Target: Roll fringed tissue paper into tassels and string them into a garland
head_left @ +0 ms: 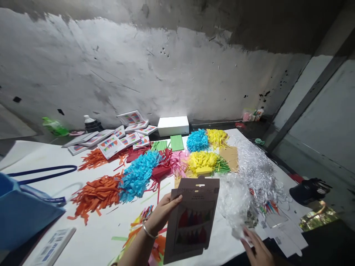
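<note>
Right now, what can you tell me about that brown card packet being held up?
The packet is a flat brown card sleeve with a hang-hole tab on top and a clear window showing coloured tassels inside. It stands nearly upright, tilted slightly, above the white table. The left hand grips its left edge; the right hand does not touch it.

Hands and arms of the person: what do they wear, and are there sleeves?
The left hand is bare, with a thin silver bangle around the wrist. No sleeve shows on that forearm. The right hand is also bare, with no ring or glove visible.
</note>
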Action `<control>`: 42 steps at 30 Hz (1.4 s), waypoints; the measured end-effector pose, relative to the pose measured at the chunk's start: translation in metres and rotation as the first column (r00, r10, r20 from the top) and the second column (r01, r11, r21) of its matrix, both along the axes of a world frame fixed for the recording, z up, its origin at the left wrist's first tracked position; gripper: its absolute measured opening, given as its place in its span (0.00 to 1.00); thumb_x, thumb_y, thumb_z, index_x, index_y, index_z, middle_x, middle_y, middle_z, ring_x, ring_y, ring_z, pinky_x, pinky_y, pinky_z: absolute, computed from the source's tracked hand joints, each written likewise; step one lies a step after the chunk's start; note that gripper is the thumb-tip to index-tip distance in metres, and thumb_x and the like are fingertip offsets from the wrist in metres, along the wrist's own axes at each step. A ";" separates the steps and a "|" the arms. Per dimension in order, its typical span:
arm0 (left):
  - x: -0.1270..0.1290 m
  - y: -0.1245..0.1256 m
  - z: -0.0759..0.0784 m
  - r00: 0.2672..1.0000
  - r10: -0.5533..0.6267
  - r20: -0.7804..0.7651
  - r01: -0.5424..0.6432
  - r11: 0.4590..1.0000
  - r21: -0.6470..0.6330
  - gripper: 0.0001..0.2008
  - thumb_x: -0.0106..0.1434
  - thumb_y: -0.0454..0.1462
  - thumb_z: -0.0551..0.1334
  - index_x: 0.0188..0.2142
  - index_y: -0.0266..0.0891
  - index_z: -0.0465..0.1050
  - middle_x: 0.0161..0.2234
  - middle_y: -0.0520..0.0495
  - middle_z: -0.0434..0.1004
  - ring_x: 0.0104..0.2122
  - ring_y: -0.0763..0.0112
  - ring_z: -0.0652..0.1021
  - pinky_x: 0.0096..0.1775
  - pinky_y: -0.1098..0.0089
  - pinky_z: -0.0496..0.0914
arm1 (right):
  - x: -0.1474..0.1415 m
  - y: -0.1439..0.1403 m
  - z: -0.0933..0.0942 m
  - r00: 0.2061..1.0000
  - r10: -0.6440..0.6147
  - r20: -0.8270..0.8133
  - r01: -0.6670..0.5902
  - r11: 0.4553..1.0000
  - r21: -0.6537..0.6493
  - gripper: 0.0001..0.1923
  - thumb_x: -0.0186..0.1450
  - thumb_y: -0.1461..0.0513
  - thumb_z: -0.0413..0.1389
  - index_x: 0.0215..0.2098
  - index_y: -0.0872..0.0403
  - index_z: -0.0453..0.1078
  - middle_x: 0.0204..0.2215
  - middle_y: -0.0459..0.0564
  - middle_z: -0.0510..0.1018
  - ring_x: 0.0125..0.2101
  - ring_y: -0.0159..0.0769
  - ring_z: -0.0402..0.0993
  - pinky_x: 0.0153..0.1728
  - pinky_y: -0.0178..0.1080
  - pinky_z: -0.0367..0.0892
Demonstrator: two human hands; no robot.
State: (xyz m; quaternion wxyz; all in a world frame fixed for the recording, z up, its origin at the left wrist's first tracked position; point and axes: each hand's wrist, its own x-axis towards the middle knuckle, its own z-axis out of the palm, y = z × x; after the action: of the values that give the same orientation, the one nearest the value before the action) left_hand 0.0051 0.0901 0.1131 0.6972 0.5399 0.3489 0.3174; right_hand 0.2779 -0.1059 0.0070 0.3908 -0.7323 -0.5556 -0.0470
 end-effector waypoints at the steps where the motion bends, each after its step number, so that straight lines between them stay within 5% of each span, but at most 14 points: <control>1: 0.003 -0.003 0.002 0.999 -0.017 -0.030 0.019 0.999 0.050 0.18 0.58 0.45 0.63 0.42 0.35 0.77 0.37 0.42 0.80 0.39 0.58 0.77 0.46 0.61 0.69 | -0.013 0.015 0.015 0.995 0.067 0.072 -0.075 0.990 0.115 0.12 0.62 0.57 0.55 0.43 0.48 0.74 0.38 0.52 0.80 0.37 0.43 0.79 0.35 0.42 0.77; 3: 0.005 -0.008 0.004 0.992 -0.064 -0.113 0.083 0.982 0.172 0.16 0.59 0.45 0.62 0.38 0.35 0.78 0.34 0.44 0.80 0.37 0.60 0.76 0.44 0.63 0.69 | -0.037 0.045 0.050 0.960 0.190 0.205 -0.241 0.933 0.267 0.21 0.60 0.62 0.59 0.52 0.49 0.68 0.47 0.53 0.76 0.48 0.46 0.73 0.48 0.49 0.71; 5: 0.002 -0.013 0.005 0.970 -0.139 -0.201 0.192 0.941 0.277 0.15 0.60 0.45 0.60 0.33 0.35 0.79 0.32 0.46 0.80 0.35 0.60 0.76 0.42 0.65 0.70 | -0.054 0.072 0.085 0.969 0.181 0.167 -0.228 0.916 0.331 0.24 0.59 0.61 0.61 0.53 0.52 0.65 0.52 0.57 0.72 0.53 0.51 0.67 0.52 0.57 0.64; 7: -0.004 -0.017 0.004 0.961 -0.095 -0.259 0.187 0.915 0.358 0.15 0.61 0.45 0.59 0.34 0.37 0.78 0.33 0.45 0.80 0.36 0.60 0.76 0.42 0.65 0.70 | -0.063 0.090 0.113 0.966 0.259 -0.015 -0.247 0.935 0.254 0.13 0.62 0.61 0.58 0.46 0.52 0.70 0.44 0.54 0.77 0.46 0.45 0.73 0.45 0.48 0.70; 8: -0.006 -0.020 0.002 0.963 0.024 -0.270 0.092 0.908 0.410 0.14 0.61 0.45 0.59 0.37 0.38 0.78 0.37 0.45 0.79 0.38 0.58 0.76 0.43 0.64 0.70 | -0.065 0.095 0.122 0.942 0.318 -0.106 -0.293 0.935 0.202 0.08 0.64 0.61 0.56 0.41 0.52 0.72 0.37 0.52 0.78 0.39 0.41 0.75 0.39 0.42 0.72; 11: -0.005 -0.037 -0.009 0.864 0.458 -0.210 -0.236 0.735 0.636 0.27 0.56 0.46 0.65 0.54 0.42 0.67 0.55 0.40 0.68 0.54 0.52 0.68 0.55 0.55 0.62 | -0.074 0.102 0.131 0.897 0.336 -0.288 -0.299 0.940 0.165 0.08 0.65 0.60 0.54 0.31 0.53 0.72 0.26 0.47 0.76 0.28 0.34 0.74 0.30 0.34 0.70; 14: 0.009 -0.059 -0.026 0.888 0.405 -0.216 -0.098 0.627 0.773 0.48 0.47 0.47 0.71 0.64 0.42 0.51 0.66 0.35 0.46 0.63 0.44 0.52 0.60 0.45 0.50 | -0.095 0.104 0.127 0.846 0.221 -0.486 -0.129 0.968 0.216 0.10 0.65 0.57 0.54 0.32 0.55 0.71 0.27 0.49 0.76 0.29 0.34 0.73 0.31 0.34 0.70; 18: 0.011 -0.066 -0.034 0.931 0.311 -0.189 -0.104 0.725 0.681 0.29 0.62 0.41 0.58 0.62 0.43 0.58 0.62 0.39 0.58 0.61 0.51 0.60 0.60 0.51 0.54 | -0.122 0.100 0.122 0.634 0.427 -0.645 -0.350 0.902 0.253 0.15 0.68 0.55 0.49 0.45 0.56 0.69 0.37 0.54 0.78 0.34 0.37 0.76 0.32 0.36 0.74; 22: -0.018 -0.048 -0.010 0.962 0.207 -0.179 -0.107 0.887 0.449 0.17 0.63 0.41 0.57 0.50 0.42 0.73 0.48 0.43 0.77 0.48 0.53 0.73 0.51 0.61 0.66 | -0.113 0.096 0.122 0.770 0.607 -0.195 -0.541 0.784 0.305 0.20 0.67 0.59 0.51 0.57 0.53 0.62 0.51 0.57 0.71 0.52 0.45 0.68 0.50 0.50 0.69; 25: -0.032 -0.041 0.005 0.970 0.131 -0.206 -0.046 0.927 0.373 0.13 0.58 0.42 0.62 0.41 0.41 0.79 0.39 0.45 0.80 0.40 0.56 0.75 0.45 0.65 0.69 | -0.102 0.099 0.122 0.798 0.584 0.147 -0.602 0.773 0.198 0.26 0.65 0.66 0.53 0.61 0.52 0.57 0.53 0.57 0.70 0.55 0.46 0.64 0.55 0.55 0.62; 28: -0.029 -0.043 0.004 0.963 0.169 -0.212 -0.093 0.940 0.327 0.12 0.58 0.44 0.62 0.35 0.40 0.79 0.31 0.47 0.79 0.36 0.59 0.74 0.41 0.67 0.69 | -0.101 0.100 0.120 0.786 0.571 0.238 -0.609 0.782 0.132 0.26 0.65 0.68 0.51 0.61 0.52 0.57 0.48 0.56 0.73 0.50 0.44 0.69 0.50 0.51 0.68; 32: -0.018 -0.048 -0.005 0.964 0.148 -0.221 -0.067 0.939 0.337 0.16 0.60 0.47 0.58 0.30 0.38 0.77 0.26 0.48 0.76 0.31 0.64 0.72 0.37 0.70 0.67 | -0.101 0.096 0.117 0.830 0.528 0.180 -0.549 0.830 0.098 0.19 0.65 0.67 0.51 0.54 0.54 0.62 0.41 0.55 0.73 0.43 0.44 0.71 0.44 0.48 0.69; 35: -0.014 -0.050 -0.007 0.963 0.073 -0.261 0.036 0.920 0.390 0.18 0.63 0.47 0.55 0.30 0.38 0.76 0.27 0.49 0.76 0.28 0.67 0.71 0.34 0.73 0.64 | -0.097 0.095 0.119 0.830 0.553 0.074 -0.549 0.833 -0.071 0.10 0.61 0.66 0.55 0.41 0.53 0.65 0.35 0.52 0.74 0.36 0.43 0.71 0.37 0.45 0.70; 42: -0.012 -0.050 -0.008 0.926 0.139 -0.350 0.063 0.859 0.508 0.21 0.66 0.48 0.49 0.30 0.38 0.75 0.26 0.49 0.75 0.27 0.68 0.71 0.32 0.74 0.63 | -0.089 0.099 0.135 0.721 0.599 -0.348 -0.684 0.696 -0.220 0.12 0.56 0.66 0.61 0.37 0.51 0.67 0.33 0.45 0.77 0.33 0.36 0.74 0.33 0.35 0.69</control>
State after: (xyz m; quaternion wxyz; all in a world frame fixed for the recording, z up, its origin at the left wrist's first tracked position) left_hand -0.0068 0.0397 0.1050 0.4432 0.7483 0.3895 0.3033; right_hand 0.1893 -0.0072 0.1415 0.3191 -0.5447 -0.7230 0.2806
